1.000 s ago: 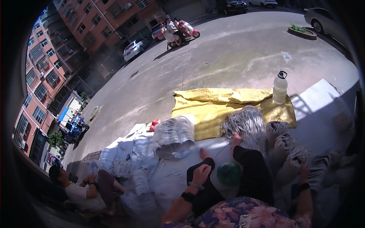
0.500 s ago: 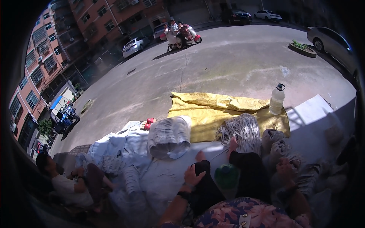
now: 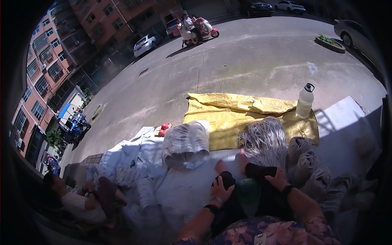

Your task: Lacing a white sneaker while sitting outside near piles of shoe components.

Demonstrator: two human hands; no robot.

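Observation:
My left hand (image 3: 222, 190) rests on my left knee, fingers spread, holding nothing. On my right leg lies my right hand (image 3: 279, 179), with its fingers apart and nothing in it. Rolled bundles of pale strips (image 3: 307, 162) stand just to its right, apart from it. In front of my feet a loose heap of white cords (image 3: 266, 143) lies partly on a yellow sheet (image 3: 220, 109). Left of the heap sits a big white bundle of stacked loops (image 3: 186, 143). A rounded green object (image 3: 248, 191) shows between my legs; its kind is unclear.
A clear bottle with a dark handle (image 3: 305, 102) stands on the yellow sheet's right end. Red rolls (image 3: 164, 130) lie near white sheeting (image 3: 130, 148). At left, another person (image 3: 83, 202) sits by white bundles. Beyond are a scooter with riders (image 3: 198, 32) and parked cars (image 3: 148, 44).
My right hand has moved left from the rolled bundles onto my right leg. My left hand stays on the left knee. The view has shifted slightly.

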